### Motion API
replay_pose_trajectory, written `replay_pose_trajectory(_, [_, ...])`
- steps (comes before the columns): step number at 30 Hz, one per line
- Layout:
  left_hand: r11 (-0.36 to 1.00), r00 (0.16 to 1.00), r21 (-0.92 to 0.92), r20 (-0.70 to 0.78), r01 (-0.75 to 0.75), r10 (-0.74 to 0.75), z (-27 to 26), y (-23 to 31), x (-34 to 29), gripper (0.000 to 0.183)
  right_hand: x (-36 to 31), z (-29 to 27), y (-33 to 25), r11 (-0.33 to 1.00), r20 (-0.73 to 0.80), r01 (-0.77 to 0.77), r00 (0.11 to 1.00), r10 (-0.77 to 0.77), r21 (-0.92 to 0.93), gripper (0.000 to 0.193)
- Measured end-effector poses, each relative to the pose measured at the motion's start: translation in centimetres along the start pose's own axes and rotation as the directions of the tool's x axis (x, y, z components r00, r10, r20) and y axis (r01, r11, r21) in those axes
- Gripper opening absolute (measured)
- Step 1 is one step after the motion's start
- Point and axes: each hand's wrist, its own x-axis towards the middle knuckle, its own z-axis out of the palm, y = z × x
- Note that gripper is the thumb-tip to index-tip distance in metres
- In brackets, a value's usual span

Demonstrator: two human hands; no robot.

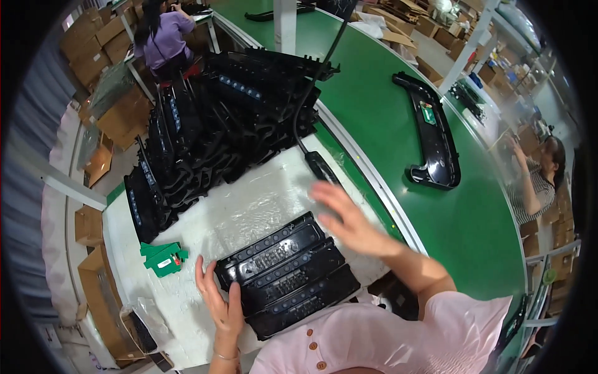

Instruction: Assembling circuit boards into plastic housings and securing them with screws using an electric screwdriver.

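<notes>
Three long black plastic panels [283,283] with rows of round buttons lie side by side in front of me on a white padded mat [205,227]. My left hand [219,304] is open at their left end, thumb and fingers apart; I cannot tell whether it touches the nearest panel. My right hand [350,219] is open just beyond their far right corner, fingers stretched toward a black corded hand tool [322,167], probably an electric screwdriver, whose lower end the hand partly hides. A few green circuit boards [164,258] lie left of the panels.
A tall pile of black plastic housings [212,124] fills the mat's far side. To the right runs a green conveyor belt [374,106] with a metal edge, carrying a long black housing [433,134]. Co-workers sit far left [165,37] and right [536,181]. Cardboard boxes [99,293] stand left.
</notes>
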Motion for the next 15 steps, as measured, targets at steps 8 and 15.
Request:
replay_pose_trajectory(8, [0.969,0.963,-0.025,0.106,-0.246,0.247,-0.1,6.0,5.9,0.033,18.5,-8.9,-4.2,0.543,-0.162,0.195,0.826,-0.540,-0.817,0.025])
replay_pose_trajectory(15, [0.981,0.946,-0.031,0.260,-0.190,0.191,1.3,4.6,6.4,0.031,24.4,-10.2,-3.1,0.302,-0.070,-0.131,0.976,0.205,-0.944,0.021])
